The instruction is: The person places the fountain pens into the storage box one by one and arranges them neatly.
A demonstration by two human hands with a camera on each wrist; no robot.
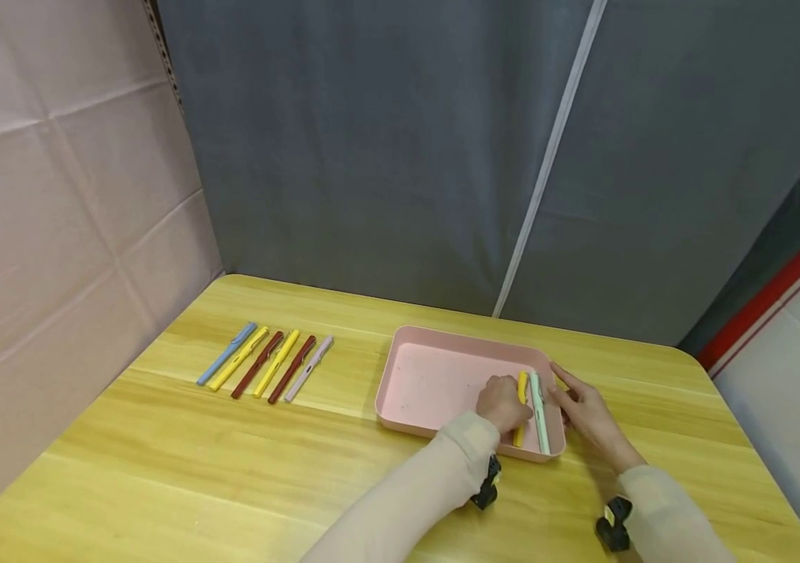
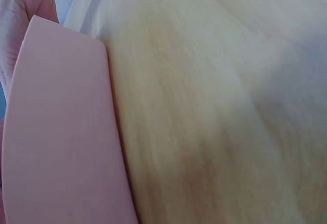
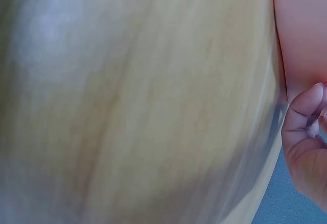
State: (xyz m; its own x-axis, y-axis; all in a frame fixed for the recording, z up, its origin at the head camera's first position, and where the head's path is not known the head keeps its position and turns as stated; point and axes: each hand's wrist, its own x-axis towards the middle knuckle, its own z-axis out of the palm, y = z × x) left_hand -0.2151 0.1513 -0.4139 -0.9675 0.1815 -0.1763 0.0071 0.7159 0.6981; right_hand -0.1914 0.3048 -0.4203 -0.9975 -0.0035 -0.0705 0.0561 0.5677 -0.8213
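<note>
My left hand (image 1: 501, 403) reaches into the pink tray (image 1: 428, 336) and holds a yellow pen (image 1: 518, 434) near its right end. A finger crosses the pen, and the hand covers part of it. Right beside that pen lies a mint-green pen (image 1: 539, 418), parallel to it. My right hand (image 1: 586, 410) is at the tray's right side, its fingertips touching the wall. In the left wrist view, the tray's outer wall (image 2: 61, 132) hides most of the left hand (image 2: 30, 9). The right hand (image 3: 309, 147) shows at the edge of the right wrist view, against the tray wall (image 3: 306, 35).
Left of the tray, several pens lie slanted in a row on the wooden table (image 1: 231, 469): a blue pen (image 1: 227, 353) at one end, yellow and dark red ones between, a lilac pen (image 1: 309, 369) at the other. A grey curtain (image 1: 371, 156) hangs behind the table.
</note>
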